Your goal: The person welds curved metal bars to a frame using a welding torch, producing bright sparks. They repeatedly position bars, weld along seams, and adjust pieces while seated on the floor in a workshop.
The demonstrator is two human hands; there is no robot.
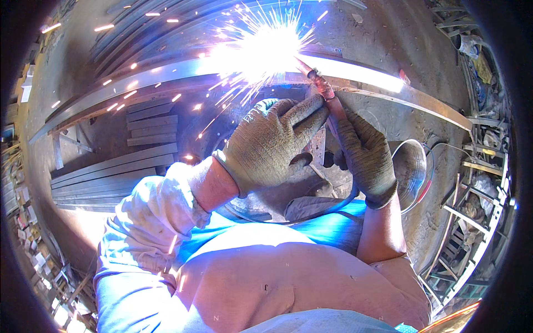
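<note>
My right hand, in a worn knit glove, is closed around a welding torch whose copper-coloured neck slants up and away. My left hand, gloved the same way, has its fingers stretched out, their tips against or right beside the torch's neck; the thumb stands apart. A blazing white arc at the torch's tip throws sparks, mostly to the left. It burns on a long metal bar that crosses in front of me. Glare hides the tip and the spot being welded. A dark cable trails below the right hand.
Several flat metal bars lie at the left, below the long bar. More long bars lie beyond it. A round metal container stands right of my right hand. Metal frames and clutter line the right side.
</note>
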